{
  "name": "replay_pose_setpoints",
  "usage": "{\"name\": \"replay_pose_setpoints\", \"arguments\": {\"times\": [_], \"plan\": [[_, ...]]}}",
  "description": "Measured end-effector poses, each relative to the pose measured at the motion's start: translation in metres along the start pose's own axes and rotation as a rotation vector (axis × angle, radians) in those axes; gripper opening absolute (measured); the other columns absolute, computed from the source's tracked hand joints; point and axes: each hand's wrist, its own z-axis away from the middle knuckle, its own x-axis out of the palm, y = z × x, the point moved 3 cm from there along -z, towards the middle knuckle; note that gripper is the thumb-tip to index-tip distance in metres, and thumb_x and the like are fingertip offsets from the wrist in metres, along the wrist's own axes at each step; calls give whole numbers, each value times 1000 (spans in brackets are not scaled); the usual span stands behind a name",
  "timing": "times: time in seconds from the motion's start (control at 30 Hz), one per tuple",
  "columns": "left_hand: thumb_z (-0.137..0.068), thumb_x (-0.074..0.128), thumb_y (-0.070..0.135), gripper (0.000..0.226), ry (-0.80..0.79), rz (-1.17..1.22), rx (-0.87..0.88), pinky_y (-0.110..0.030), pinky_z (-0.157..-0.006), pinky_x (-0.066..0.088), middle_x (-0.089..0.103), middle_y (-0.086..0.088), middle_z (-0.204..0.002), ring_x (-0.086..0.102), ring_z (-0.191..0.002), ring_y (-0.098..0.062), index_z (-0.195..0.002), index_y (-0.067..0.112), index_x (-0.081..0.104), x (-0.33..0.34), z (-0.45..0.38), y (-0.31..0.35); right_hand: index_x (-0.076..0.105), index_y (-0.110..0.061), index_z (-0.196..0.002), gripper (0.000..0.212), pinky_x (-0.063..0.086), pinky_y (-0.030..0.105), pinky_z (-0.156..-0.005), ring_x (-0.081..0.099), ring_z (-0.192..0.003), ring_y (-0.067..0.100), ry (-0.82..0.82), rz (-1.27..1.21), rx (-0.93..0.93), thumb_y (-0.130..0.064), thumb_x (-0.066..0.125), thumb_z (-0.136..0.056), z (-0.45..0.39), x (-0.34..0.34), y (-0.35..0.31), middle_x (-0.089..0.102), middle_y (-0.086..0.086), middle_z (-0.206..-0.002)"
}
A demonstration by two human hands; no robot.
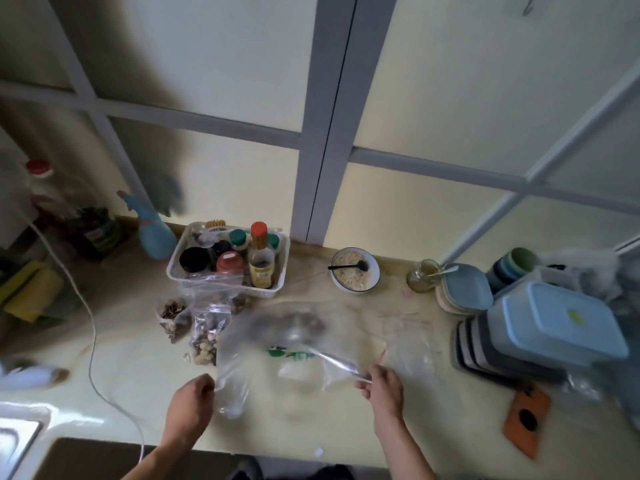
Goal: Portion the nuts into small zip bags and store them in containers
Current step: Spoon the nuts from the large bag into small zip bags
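Head view: both hands hold one large clear bag up over the table, near its front edge. The left hand has its fingers curled round the bag's left edge; the right hand pinches the bag's right corner between thumb and fingers. The bag is blurred, stretched between the hands, with green print near its middle; what is inside it cannot be made out.

Just left of the bag, small zip bags of nuts lie on the table, touching one another. Behind them stands a white basket with bottles and jars. Right of the basket is a bowl with a dark spoon in it, then a glass jar. Far right of the bag, blue lidded containers sit stacked on darker trays, with a pile of plates behind them. An orange object lies in front of the containers. A white cable runs across the table well left of the bag, and a blue spray bottle stands left of the basket.
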Motion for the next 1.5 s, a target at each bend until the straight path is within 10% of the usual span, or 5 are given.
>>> {"name": "replay_pose_setpoints", "arguments": {"times": [0.23, 0.57, 0.87, 1.0, 1.5], "plan": [[-78, 75, 30, 24, -75, 16, -30, -40, -74, 52, 70, -7, -93, 66, -85, -33, -100, 26, 70, 53, 32, -2, 65, -13, -91, 9, 58, 39, -73, 75, -70, 21, -2, 188, -1, -17, 57, -94, -46, -61, -10, 74, 3, -74], [-80, 58, 6, 23, -410, -105, -155, -26, -63, 53, 69, 2, -64, 67, -61, -17, -68, 22, 68, 123, 66, 87, 63, -10, -114, 25, 45, 29, -77, 58, -96, 27, 59, 667, -449, -5, 64, -90, -96, -103, -38, 52, 11, -127], [-81, 52, -2, 29, -373, 36, -104, -26, -60, 53, 68, -2, -69, 62, -47, -12, -77, 21, 70, 159, 78, 143, 59, -25, -125, 49, 51, 26, -92, 54, -115, 17, -444, 1047, -859, -21, 70, -77, -87, -61, 4, 48, -4, -126], [-82, 53, 0, 29, -337, 87, -108, -27, -59, 53, 70, -2, -72, 62, -48, -12, -78, 23, 70, 165, 78, 158, 56, -27, -128, 70, 51, 30, -92, 49, -114, 19, -422, 1043, -836, -38, 85, -65, -97, -60, -3, 46, -4, -127], [-83, 54, 1, 29, -306, 176, -68, -27, -64, 55, 71, -2, -78, 67, -60, -16, -82, 26, 69, 176, 74, 196, 53, -21, -84, 19, 42, 23, -63, 54, -75, 11, -244, 691, -912, -7, 66, -88, -92, -76, -32, 52, -11, -85]]}}
